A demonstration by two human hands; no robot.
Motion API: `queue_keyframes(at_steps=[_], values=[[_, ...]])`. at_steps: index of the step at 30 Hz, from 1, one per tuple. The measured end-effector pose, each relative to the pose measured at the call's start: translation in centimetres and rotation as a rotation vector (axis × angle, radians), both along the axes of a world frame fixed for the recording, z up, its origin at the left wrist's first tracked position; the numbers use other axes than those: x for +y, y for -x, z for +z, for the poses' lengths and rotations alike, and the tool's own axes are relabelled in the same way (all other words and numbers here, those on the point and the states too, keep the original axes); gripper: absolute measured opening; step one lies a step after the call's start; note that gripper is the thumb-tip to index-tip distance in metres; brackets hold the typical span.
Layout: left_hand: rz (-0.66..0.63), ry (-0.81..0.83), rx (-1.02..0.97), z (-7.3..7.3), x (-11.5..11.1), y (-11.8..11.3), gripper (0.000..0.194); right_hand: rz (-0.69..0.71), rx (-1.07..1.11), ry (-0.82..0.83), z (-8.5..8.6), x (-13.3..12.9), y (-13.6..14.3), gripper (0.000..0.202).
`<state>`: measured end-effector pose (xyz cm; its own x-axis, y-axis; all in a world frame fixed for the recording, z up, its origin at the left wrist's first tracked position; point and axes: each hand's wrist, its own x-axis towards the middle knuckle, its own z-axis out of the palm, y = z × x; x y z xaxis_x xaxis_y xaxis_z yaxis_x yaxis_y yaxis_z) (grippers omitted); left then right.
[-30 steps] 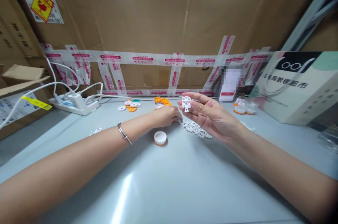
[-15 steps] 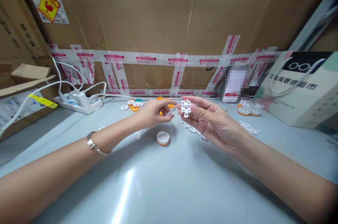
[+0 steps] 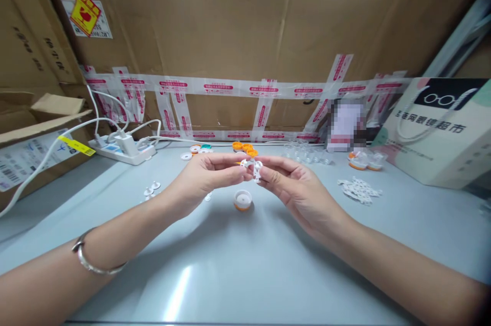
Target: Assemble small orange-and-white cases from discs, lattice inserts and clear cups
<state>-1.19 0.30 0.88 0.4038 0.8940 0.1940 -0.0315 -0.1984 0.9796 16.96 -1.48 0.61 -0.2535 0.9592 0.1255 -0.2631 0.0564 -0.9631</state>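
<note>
Both hands meet above the middle of the table. My right hand (image 3: pixel 295 185) pinches a small white plastic piece with cut-outs (image 3: pixel 257 171) between thumb and fingers. In my left hand (image 3: pixel 215 177), thumb and fingertips grip a small white round part (image 3: pixel 244 163), held against or very close to the other piece; I cannot tell whether the two are joined. Just below them on the table stands a round white cup with an orange base (image 3: pixel 243 200), upright. My fingers hide parts of both small pieces.
A pile of white cut-out pieces (image 3: pixel 359 190) lies at the right. Clear cups (image 3: pixel 307 152), orange rings (image 3: pixel 241 147) and white discs (image 3: pixel 186 156) sit at the back. Small white parts (image 3: pixel 152 190) lie left. A power strip (image 3: pixel 130 152), carton (image 3: pixel 42 142) and paper bag (image 3: pixel 433 136) border the table.
My left hand has come in with a small white part. My right hand has moved slightly left and turned its white piece, so the hands now meet. The view has shifted a little.
</note>
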Motion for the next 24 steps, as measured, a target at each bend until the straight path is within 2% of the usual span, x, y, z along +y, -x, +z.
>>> queue_keyframes(at_steps=[4,7,14,17,20,24], values=[[0.034,0.017,-0.022,0.2,-0.6,-0.4,0.034,-0.056,-0.024,-0.070,-0.5,-0.1,0.3,0.024],[0.079,-0.034,-0.004,0.4,-1.3,-0.8,0.037,-0.109,-0.034,-0.114,-0.6,-0.1,0.3,0.022],[0.215,-0.394,0.147,0.0,-2.5,-1.4,0.029,-0.063,0.011,-0.108,-0.7,-0.3,0.5,0.023],[0.268,-0.495,0.211,-0.2,-2.6,-1.5,0.026,-0.042,0.025,-0.091,-0.7,-0.4,0.6,0.022],[0.236,-0.471,0.212,-0.2,-2.7,-1.6,0.029,-0.039,0.039,-0.058,-0.8,-0.4,0.7,0.023],[0.181,-0.261,0.108,0.2,-2.5,-1.5,0.035,-0.059,0.062,0.019,-0.5,-0.6,0.6,0.026]])
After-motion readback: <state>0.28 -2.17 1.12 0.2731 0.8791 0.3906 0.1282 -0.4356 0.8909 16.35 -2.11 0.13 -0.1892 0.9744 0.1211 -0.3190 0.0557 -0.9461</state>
